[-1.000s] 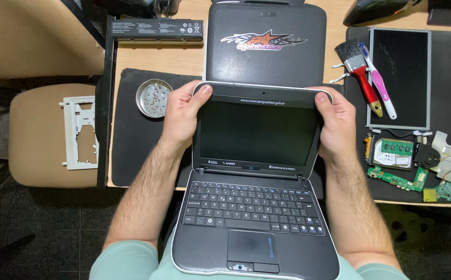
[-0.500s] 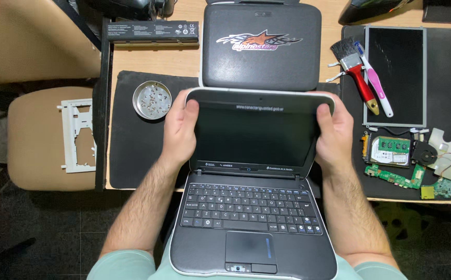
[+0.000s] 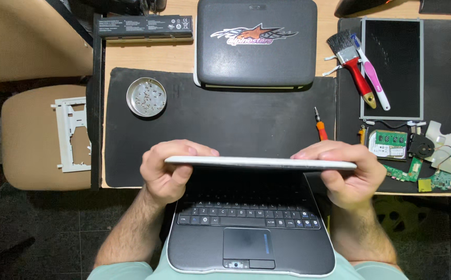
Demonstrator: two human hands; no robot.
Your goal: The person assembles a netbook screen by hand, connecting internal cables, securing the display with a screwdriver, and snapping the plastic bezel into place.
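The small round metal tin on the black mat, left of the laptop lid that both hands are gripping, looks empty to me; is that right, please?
Not quite. The small round metal tin does sit on the black mat, left of the laptop lid gripped by the left hand and right hand, but it is not empty: the head view shows many small screws in it.

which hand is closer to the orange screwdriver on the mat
Right. The right hand grips the laptop lid just below the orange screwdriver; the left hand holds the lid's far end.
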